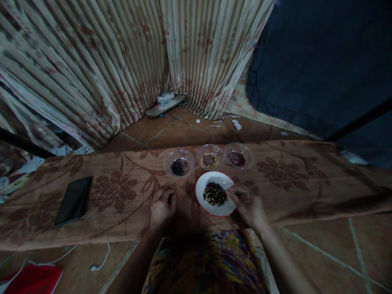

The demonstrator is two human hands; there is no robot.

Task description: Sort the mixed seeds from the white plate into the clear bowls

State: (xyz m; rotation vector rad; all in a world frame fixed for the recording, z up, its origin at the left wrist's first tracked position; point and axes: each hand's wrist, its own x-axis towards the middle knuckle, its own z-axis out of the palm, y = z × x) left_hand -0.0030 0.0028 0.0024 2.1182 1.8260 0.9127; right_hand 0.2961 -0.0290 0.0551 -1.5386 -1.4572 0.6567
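Note:
My right hand (248, 206) pinches thin metal tweezers (241, 192) over a white plate with a red rim (226, 209). Their tip reaches into a mixed heap of black, yellow and dark red beans (214, 195) on the plate. To the left of the plate, my left hand (163, 206) rests on the cloth, fingers curled in, nothing visible in them. Behind the plate stand three clear plastic bowls: one with black beans (178, 167), one with yellow beans (209, 161) around a bare middle, and one with dark red beans (235, 158).
A brown flowered cloth (122, 220) covers the narrow table. A dark phone (73, 200) lies at the left. Beyond the table are striped curtains (137, 53), a skateboard-like board (165, 106) and white scraps (236, 124) on the tiled floor. A white cable (107, 255) lies below the near edge.

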